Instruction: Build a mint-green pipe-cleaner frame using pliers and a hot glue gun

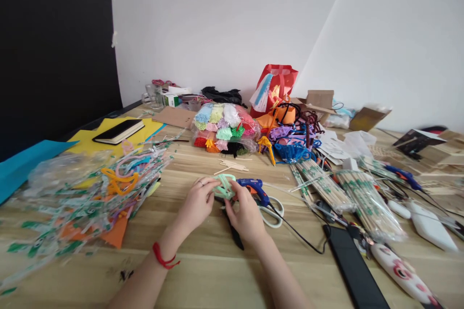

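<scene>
Between my two hands is a small mint-green piece of bent pipe cleaners (225,185). My left hand (198,201) pinches it from the left side, fingers closed. From the right, my right hand (245,213) grips the same piece between thumb and fingers. Just behind my right hand lies a blue hot glue gun (255,189), its cord running off to the right. White-handled scissors (272,213) rest beside it, partly covered by the glue gun and my hand. A dark, flat, pointed thing (235,234) lies beneath my hands on the wooden table.
Scrap wrappers (105,198) heap up at left. Bundled colourful pipe cleaners (224,128) stand at the back, near a red bag (279,84). On the right are packs of wooden sticks (368,203), a black phone-like slab (355,265) and a black notebook (119,131) sits far left.
</scene>
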The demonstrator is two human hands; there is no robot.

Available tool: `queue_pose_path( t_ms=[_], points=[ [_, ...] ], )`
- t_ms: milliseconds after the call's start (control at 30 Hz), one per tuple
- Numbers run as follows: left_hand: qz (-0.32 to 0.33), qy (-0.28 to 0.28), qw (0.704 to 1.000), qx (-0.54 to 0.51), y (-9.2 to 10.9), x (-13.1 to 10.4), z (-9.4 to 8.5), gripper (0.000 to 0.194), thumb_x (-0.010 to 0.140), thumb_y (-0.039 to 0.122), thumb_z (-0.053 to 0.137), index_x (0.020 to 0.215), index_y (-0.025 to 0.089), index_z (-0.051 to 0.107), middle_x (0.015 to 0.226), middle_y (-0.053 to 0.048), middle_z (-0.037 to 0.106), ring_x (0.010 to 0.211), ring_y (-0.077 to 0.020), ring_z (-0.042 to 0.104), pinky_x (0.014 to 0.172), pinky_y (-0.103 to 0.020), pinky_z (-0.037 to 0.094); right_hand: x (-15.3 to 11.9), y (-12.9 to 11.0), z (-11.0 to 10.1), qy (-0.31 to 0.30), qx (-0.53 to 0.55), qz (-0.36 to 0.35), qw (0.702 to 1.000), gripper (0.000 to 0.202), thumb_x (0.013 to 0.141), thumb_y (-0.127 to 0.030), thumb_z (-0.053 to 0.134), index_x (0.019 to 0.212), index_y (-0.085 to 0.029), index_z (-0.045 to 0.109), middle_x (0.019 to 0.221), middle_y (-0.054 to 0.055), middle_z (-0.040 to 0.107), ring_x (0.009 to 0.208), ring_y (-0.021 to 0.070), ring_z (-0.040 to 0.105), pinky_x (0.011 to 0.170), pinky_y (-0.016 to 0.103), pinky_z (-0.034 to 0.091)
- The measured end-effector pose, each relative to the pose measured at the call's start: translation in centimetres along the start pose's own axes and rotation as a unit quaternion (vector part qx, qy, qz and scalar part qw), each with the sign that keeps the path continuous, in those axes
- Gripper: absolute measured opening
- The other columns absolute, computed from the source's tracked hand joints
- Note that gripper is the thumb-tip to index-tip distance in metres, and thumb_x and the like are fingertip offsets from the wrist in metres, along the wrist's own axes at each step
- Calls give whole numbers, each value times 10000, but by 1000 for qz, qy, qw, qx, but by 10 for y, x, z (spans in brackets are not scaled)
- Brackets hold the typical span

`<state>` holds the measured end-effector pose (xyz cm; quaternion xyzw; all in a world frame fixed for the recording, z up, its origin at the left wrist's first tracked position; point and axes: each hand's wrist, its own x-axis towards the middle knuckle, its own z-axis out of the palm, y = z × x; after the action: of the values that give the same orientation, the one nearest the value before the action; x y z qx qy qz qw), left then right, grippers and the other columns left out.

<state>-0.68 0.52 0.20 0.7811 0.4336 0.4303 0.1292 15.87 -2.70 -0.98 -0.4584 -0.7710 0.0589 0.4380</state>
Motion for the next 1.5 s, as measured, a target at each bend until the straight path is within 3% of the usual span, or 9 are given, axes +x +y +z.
queue_pose_path(
  t_ms=[100,200,333,467,600,800,1167,1300,1500],
  points=[
    [-40,-16,997,-61,3,0,-2,489,616,-12,464,1000,207,673,1055,-72,655,1038,-226,566,935,-424,460,1,0,0,-12,-24,-24,999,491,846,-122,484,1321,-208,395,1037,124,619,933,258,601,788,414,526],
    [-119,-24,980,-159,5,2,-3,378,662,51,463,924,191,696,1030,-78,660,1012,-220,584,914,-408,470,1,-1,-1,-29,-45,-41,998,486,866,-140,480,1332,-235,384,1060,115,621,954,266,593,801,426,519],
    [-186,63,960,-199,8,3,2,184,753,235,544,787,186,718,957,-69,611,963,-206,582,885,-362,479,1,-4,-2,-33,-49,-57,997,452,889,-221,503,1328,-214,395,1040,118,633,928,271,592,785,417,520],
    [-215,135,952,-169,12,2,8,228,733,382,622,727,177,721,956,-73,530,915,-200,562,802,-329,499,1,-6,-1,-26,-29,-39,998,356,929,-178,401,1281,-208,446,943,109,638,856,245,597,735,376,518],
    [-228,122,948,-188,12,2,9,276,728,429,633,710,167,719,990,-83,517,928,-206,564,729,-303,510,0,-8,0,-23,-4,-16,1000,353,927,-141,368,1265,-191,453,923,112,635,829,234,593,720,359,510],
    [-213,64,953,-205,9,2,5,252,754,398,611,739,178,734,1020,-94,559,1004,-227,563,825,-338,493,0,-9,1,-6,19,17,1000,344,899,-139,424,1234,-191,478,902,91,644,825,223,575,741,345,485],
    [-195,27,961,-192,5,3,4,193,719,352,645,639,200,731,1004,-82,614,977,-224,586,899,-357,469,5,-15,-4,27,111,74,991,219,846,-155,495,969,-163,676,682,41,608,621,164,496,622,289,426],
    [-196,15,961,-196,7,4,3,194,722,350,644,641,198,732,974,-79,637,978,-226,594,872,-339,479,5,-12,-1,4,208,170,963,217,831,-237,540,955,-161,701,760,64,654,644,167,537,637,301,448],
    [-175,8,965,-194,12,7,-3,284,811,329,528,662,197,729,880,-61,655,918,-207,612,841,-326,483,9,-13,-2,-22,388,273,880,271,771,-332,630,966,-154,692,766,49,685,644,160,584,592,269,459]
  ],
)
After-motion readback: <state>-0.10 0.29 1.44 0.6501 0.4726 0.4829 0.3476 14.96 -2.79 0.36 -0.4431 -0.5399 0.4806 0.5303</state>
